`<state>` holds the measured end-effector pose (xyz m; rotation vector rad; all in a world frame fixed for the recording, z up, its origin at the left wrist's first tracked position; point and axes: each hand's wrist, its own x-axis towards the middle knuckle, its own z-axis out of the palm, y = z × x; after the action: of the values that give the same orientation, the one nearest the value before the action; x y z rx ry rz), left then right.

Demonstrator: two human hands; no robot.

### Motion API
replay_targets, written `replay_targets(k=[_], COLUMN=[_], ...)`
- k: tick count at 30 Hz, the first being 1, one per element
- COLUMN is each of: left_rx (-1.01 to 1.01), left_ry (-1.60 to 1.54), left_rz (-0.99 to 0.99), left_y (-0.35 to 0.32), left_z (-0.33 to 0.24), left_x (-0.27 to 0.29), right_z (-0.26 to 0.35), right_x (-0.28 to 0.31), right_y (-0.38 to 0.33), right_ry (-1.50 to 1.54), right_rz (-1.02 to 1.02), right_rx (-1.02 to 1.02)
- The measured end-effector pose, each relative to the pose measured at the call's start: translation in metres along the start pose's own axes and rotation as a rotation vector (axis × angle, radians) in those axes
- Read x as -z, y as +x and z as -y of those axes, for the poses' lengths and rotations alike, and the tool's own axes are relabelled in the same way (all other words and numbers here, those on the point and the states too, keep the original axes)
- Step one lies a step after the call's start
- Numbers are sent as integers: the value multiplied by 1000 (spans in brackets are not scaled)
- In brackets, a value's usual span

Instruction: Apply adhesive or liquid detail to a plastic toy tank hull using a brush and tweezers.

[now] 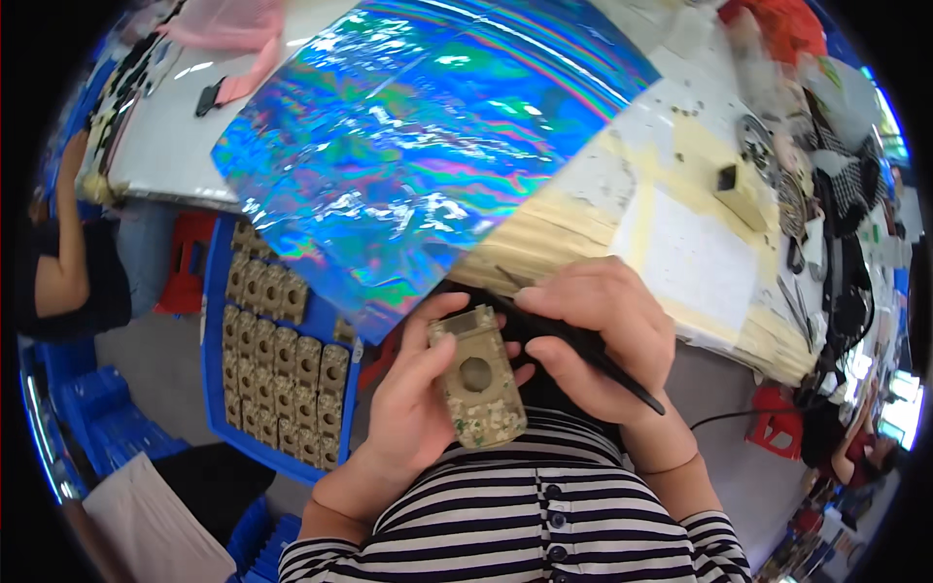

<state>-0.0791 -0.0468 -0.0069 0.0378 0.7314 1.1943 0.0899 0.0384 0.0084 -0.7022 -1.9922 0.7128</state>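
My left hand (413, 408) grips a small camouflage-patterned rectangular case (477, 377) with a round hole in its middle, held upright close to my striped shirt. My right hand (603, 335) sits just right of it, fingers closed around a thin black stick-like tool (603, 358) that slants down to the right. Its upper end reaches toward the top edge of the case. Both hands are in the lower centre of the head view.
A large shiny iridescent blue film sheet (418, 146) covers the worktable (680, 253) ahead. A blue tray (216, 321) at left holds several rows of matching camouflage cases (282, 369). Another person's arm (63, 243) is at far left. Red stools (185, 262) stand below the table.
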Motion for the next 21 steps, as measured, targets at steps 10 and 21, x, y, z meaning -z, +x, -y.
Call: replay_targets(k=[10,21], left_rx=[-61,-134], left_ry=[251,388], left_rz=[234,152], left_y=[-3,22], left_z=[10,24], left_x=[-27,-72], right_z=[15,14], right_x=[38,66], right_y=[-60,-101], right_ry=[31,-59], right_rz=[-124,-265], right_rx=[103,-62])
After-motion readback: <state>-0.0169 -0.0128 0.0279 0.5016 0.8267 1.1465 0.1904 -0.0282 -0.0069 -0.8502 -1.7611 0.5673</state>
